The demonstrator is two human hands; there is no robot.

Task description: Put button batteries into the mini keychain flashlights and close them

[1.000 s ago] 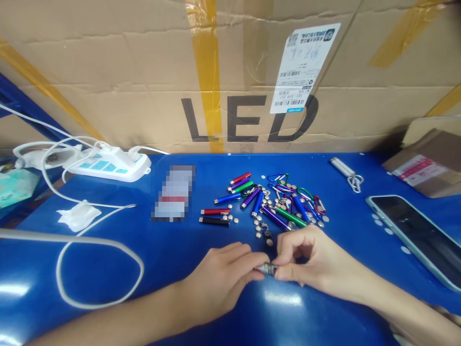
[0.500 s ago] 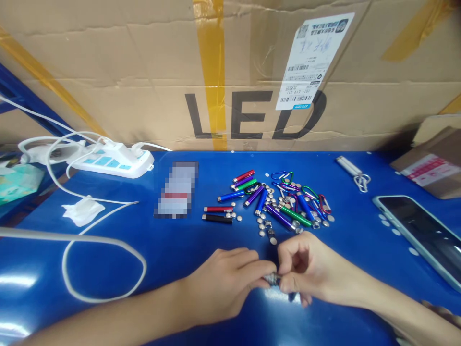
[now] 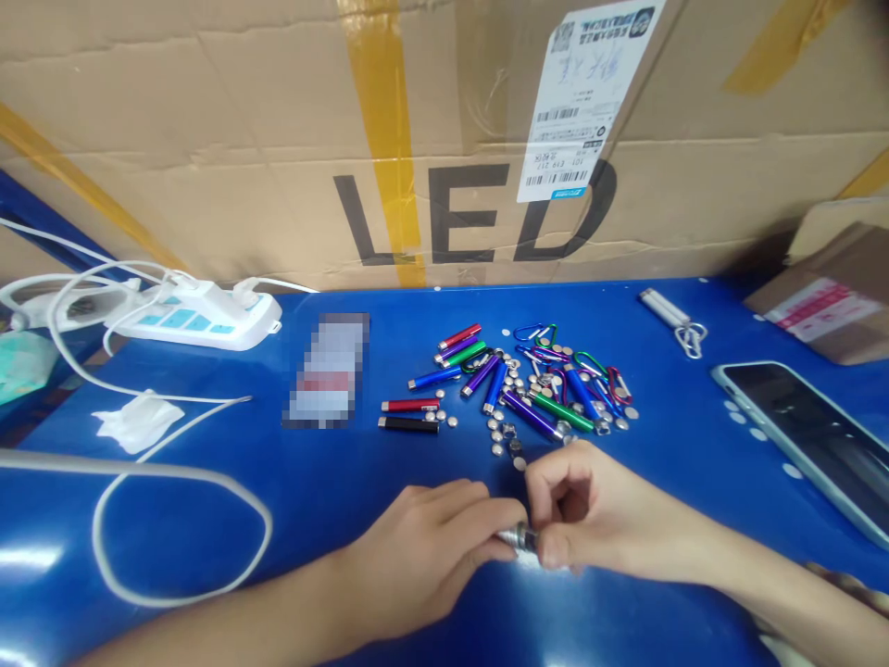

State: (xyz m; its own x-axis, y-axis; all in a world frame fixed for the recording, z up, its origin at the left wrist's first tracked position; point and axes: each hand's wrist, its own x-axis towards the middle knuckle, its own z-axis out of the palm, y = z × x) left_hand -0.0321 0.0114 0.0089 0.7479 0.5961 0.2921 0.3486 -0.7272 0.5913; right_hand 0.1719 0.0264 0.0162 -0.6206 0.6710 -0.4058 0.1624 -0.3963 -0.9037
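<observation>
My left hand (image 3: 431,547) and my right hand (image 3: 590,509) meet low over the blue table (image 3: 347,482), both pinched on a small silver mini flashlight (image 3: 519,537) held between their fingertips. Only its middle shows; the ends are hidden by my fingers. Just beyond my hands lies a pile of coloured mini flashlights (image 3: 514,384) mixed with several button cells (image 3: 501,435) and carabiner clips (image 3: 597,371). A red flashlight (image 3: 409,405) and a black flashlight (image 3: 408,424) lie apart at the pile's left.
A large cardboard box (image 3: 444,139) marked LED walls off the back. A white power strip (image 3: 201,315) with looping cables (image 3: 167,519) sits left, a crumpled tissue (image 3: 135,421) beside it. A phone (image 3: 812,440) lies right, a small carton (image 3: 826,306) behind it, a white keychain light (image 3: 670,315) nearby.
My hands stay together on the silver flashlight, the fingers shifting slightly on it. The view has drifted a little; nothing on the table has moved.
</observation>
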